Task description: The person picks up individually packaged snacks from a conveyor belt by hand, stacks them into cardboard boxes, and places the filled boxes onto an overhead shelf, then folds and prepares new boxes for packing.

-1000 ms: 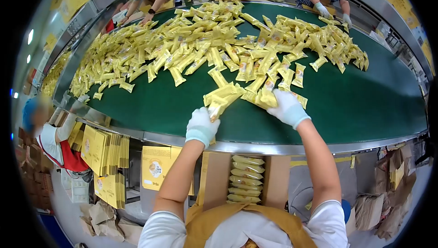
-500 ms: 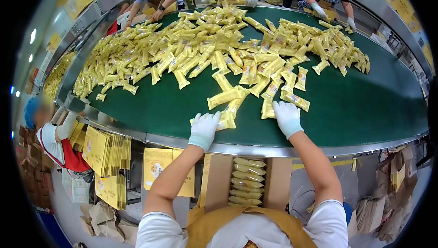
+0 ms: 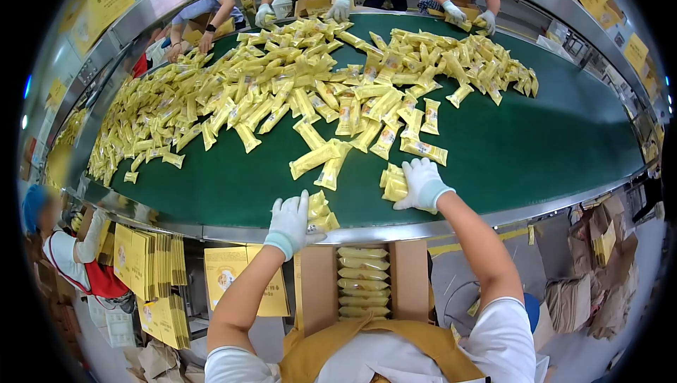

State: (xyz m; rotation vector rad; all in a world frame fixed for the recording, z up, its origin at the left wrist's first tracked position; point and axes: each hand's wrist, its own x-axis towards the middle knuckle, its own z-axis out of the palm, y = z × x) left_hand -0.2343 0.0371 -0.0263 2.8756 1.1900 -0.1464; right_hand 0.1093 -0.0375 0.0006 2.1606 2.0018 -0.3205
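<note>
From my remote seat, my left hand (image 3: pixel 288 222) and right hand (image 3: pixel 424 184) each grasp yellow packets (image 3: pixel 322 215), long axes running left-right, on the green belt (image 3: pixel 557 150). The left group now sits closer to its near edge.

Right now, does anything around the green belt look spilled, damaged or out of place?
Untidy: crumpled brown sheets heaped unevenly beside the green belt, lower right, perhaps just scrap. The shiny yellow plastic packets on the belt lie jumbled, but none looks spilled or torn.
</note>
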